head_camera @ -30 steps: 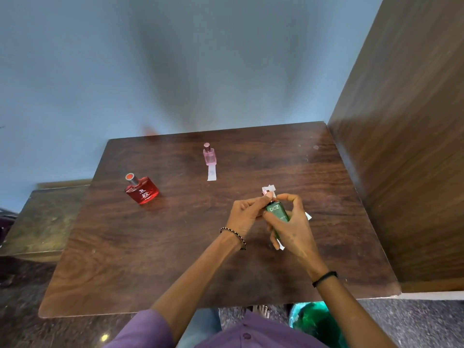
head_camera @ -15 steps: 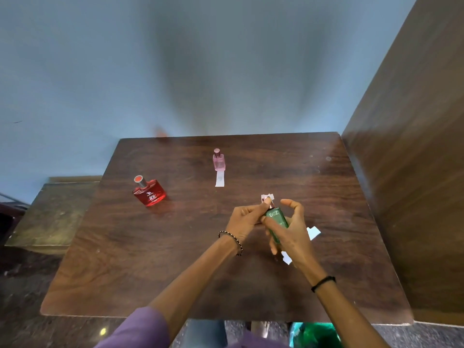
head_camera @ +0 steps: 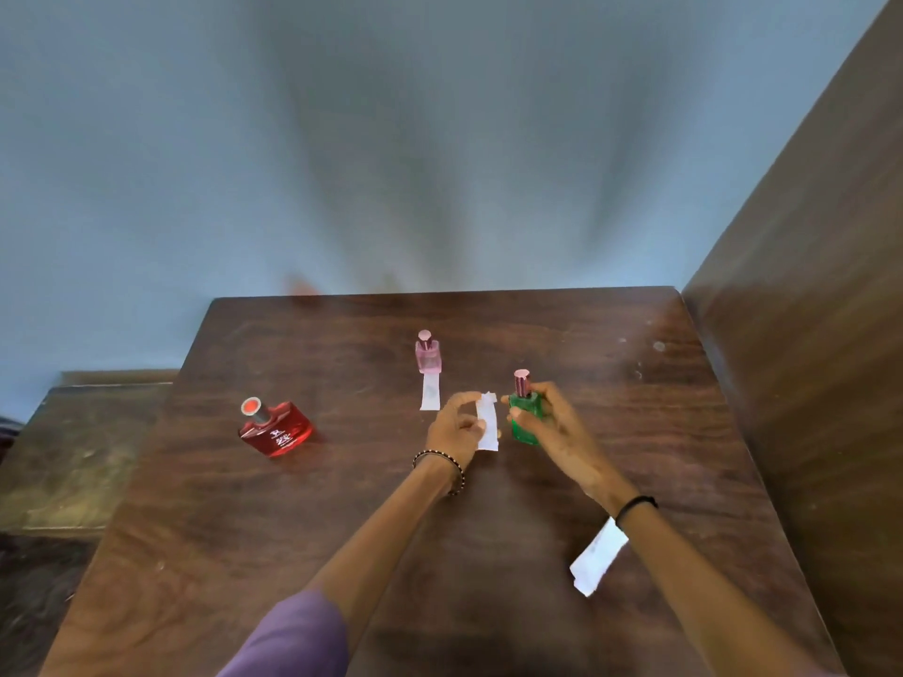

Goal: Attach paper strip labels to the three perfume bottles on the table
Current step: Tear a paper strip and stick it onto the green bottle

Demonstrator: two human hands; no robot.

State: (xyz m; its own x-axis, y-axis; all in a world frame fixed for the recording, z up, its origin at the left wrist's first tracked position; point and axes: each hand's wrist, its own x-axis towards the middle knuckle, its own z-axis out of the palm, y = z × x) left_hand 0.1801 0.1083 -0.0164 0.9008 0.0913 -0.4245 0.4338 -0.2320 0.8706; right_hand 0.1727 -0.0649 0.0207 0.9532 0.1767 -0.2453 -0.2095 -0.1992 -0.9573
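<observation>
A purple sleeve point(head_camera: 293, 637) was worn on the left arm, and it was seen to end near the elbow. Below it the arm was left bare. A thin bracelet point(head_camera: 458, 473) of small dark and light beads was worn just behind the left hand point(head_camera: 457, 427). A plain black band point(head_camera: 635, 504), thin and smooth, was worn just behind the right hand point(head_camera: 552, 432).

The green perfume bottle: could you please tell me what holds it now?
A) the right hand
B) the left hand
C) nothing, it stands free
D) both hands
A: the right hand curls round the green perfume bottle, while the left hand pinches a paper strip beside it.
</observation>
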